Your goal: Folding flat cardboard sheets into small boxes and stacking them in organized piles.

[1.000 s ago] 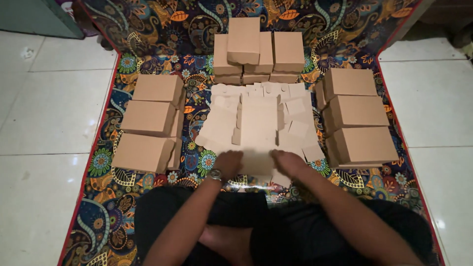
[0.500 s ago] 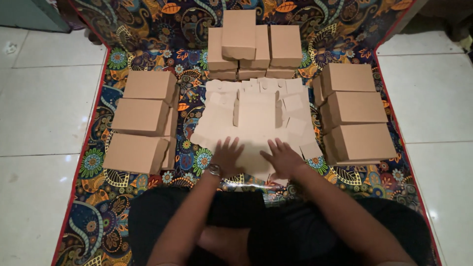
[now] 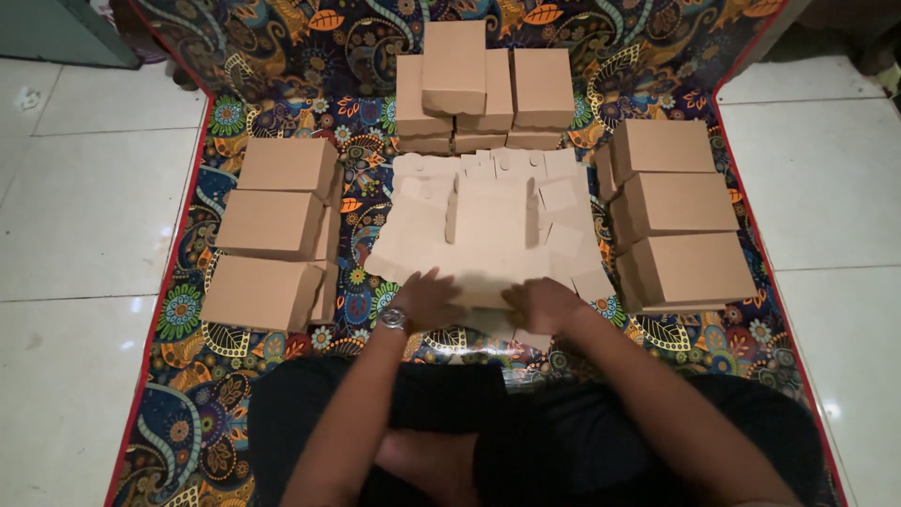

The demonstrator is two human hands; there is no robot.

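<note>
Brown flat box blanks [image 3: 488,230]: stacked mid-mat, long axis near–far, just beyond both hands. Left hand [image 3: 427,299] and right hand [image 3: 544,305] press the near edge, fingers spread flat, equally close.

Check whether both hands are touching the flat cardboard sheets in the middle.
Touching. The head view shows the left hand and the right hand pressed flat on the near edge of the flat cardboard sheets.

Silver wristwatch [image 3: 393,318], dark trousers [image 3: 526,422]
</note>
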